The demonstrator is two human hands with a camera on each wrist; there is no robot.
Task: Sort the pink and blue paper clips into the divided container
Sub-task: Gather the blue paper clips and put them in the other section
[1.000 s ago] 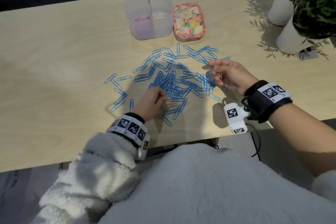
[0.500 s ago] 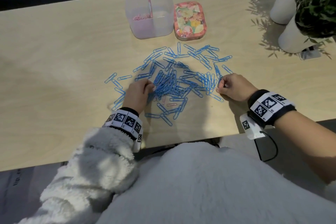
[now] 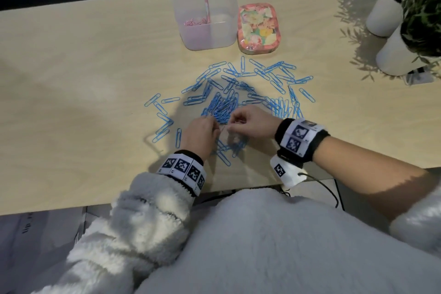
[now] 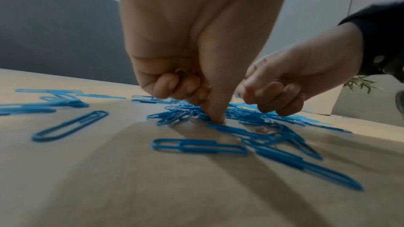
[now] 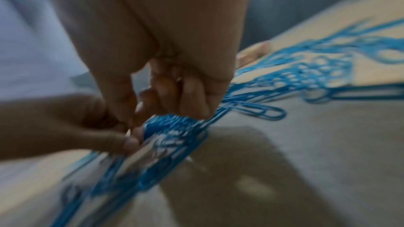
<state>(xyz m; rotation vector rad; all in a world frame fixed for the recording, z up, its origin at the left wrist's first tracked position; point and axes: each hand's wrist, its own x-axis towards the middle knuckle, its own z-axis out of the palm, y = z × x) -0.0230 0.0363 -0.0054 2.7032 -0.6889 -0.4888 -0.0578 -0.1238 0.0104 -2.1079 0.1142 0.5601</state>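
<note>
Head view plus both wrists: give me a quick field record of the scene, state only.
surface: light wooden table
loose items: blue plastic-coated paper clips scattered mid-table, dense pile in the centre
container: clear divided plastic container at far edge; pink paper clips in its back-left compartment
beside container: floral pink tin, to its right
left hand: on the pile, one finger pressing down, the rest curled
right hand: fingers curled at the pile; grip contents unclear
background: white plant pots, far right
</note>
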